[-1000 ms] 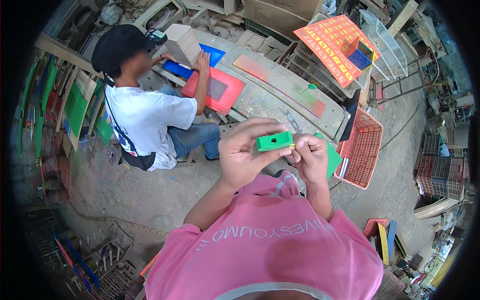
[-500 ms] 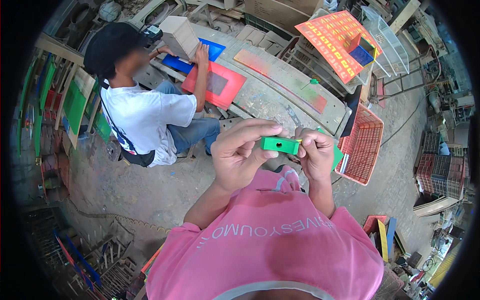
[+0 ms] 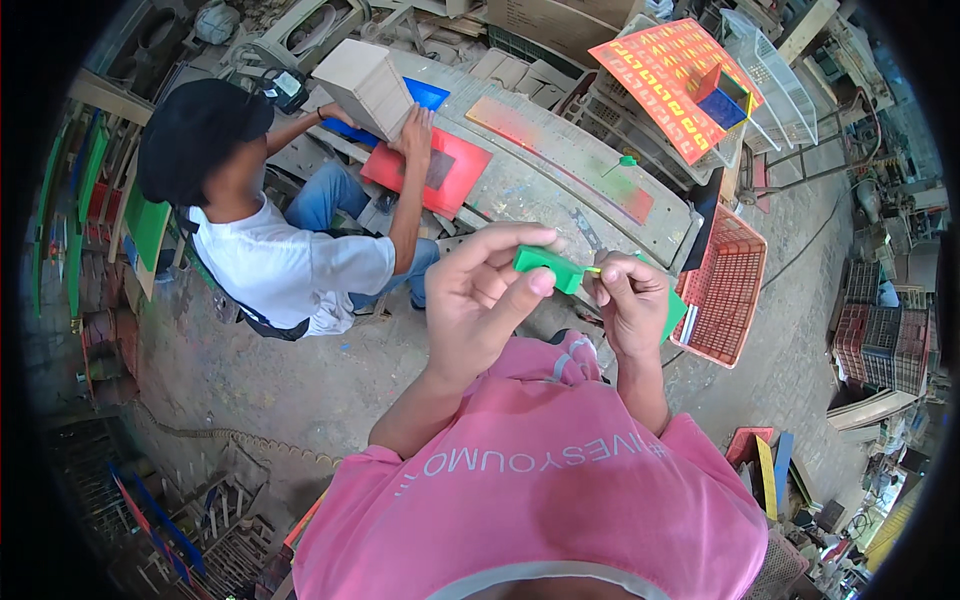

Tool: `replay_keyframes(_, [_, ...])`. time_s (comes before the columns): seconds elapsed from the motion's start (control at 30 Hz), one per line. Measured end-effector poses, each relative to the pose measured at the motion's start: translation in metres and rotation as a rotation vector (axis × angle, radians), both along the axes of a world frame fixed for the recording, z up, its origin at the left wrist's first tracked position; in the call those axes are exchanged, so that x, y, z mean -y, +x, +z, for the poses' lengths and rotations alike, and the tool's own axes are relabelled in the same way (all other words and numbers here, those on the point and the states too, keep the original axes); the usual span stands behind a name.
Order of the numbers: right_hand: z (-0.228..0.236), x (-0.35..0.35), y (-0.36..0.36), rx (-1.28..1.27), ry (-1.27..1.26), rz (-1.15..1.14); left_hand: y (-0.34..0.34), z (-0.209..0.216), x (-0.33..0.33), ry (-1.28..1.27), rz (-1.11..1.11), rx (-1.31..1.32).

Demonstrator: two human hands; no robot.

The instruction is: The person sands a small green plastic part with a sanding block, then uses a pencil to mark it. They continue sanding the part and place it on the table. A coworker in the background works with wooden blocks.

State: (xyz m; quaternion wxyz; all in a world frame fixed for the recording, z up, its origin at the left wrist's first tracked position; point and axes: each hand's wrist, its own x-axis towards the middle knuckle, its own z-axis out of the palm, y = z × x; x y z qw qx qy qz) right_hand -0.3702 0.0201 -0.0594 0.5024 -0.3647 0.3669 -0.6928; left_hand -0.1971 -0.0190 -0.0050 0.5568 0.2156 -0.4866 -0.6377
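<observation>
A small green block [image 3: 541, 264] is pinched between the thumb and fingers of my left hand [image 3: 478, 300], held up in front of my chest. Close to its right end, my right hand [image 3: 634, 302] is closed on a thin yellow-green stick [image 3: 593, 269]. The stick's tip meets or nearly meets the block; I cannot tell whether it is inside it. Behind my right hand, part of a green sheet [image 3: 673, 315] shows.
A co-worker [image 3: 290, 240] at left tilts a wooden box [image 3: 366, 88] over red [image 3: 462, 175] and blue panels on the long workbench [image 3: 540, 185]. An orange crate [image 3: 735, 290] stands at right, below an orange patterned board [image 3: 675, 90] carrying a small coloured box.
My left hand has turned the green block, so its hole no longer faces up at me. More of the stick shows. The co-worker has leaned left and shifted the wooden box slightly.
</observation>
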Motion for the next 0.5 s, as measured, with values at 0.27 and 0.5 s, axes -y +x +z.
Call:
replay_keyframes(0.27, [0.001,0.005,-0.009,-0.224,-0.056,-0.177,0.001,-0.004,0.013,0.284,-0.278,-0.119])
replay_keyframes(0.5, [0.005,0.006,-0.009,-0.223,-0.07,-0.22,-0.001,-0.014,0.015,0.313,-0.417,-0.303])
